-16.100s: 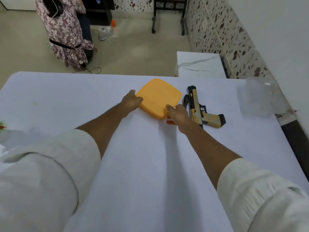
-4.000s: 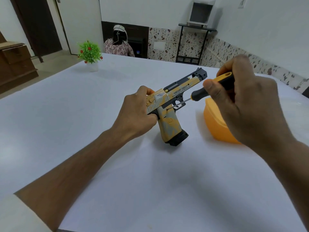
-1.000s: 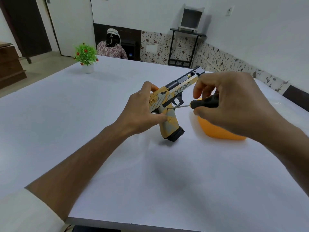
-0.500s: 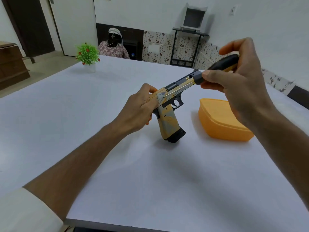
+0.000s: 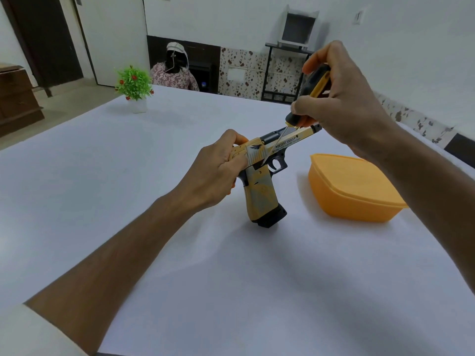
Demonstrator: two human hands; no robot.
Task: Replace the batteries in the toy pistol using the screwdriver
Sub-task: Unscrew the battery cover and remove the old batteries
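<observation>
While my left hand (image 5: 214, 173) grips the toy pistol (image 5: 261, 176) and my right (image 5: 341, 109) the screwdriver (image 5: 307, 104), I judge unscrewing barely begun; battery swap remains.

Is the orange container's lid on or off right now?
On. The orange container sits closed on the white table, lid seated flush around its rim.

Not much of the person shows, just two forearms and hands. The left hand (image 5: 216, 173) and right hand (image 5: 341, 109) are both bare: no gloves, rings or watch in sight. The left arm has a white sleeve (image 5: 30, 332) pushed up past the forearm, plain fabric with no print. The right arm is bare right up to the frame's edge.
</observation>
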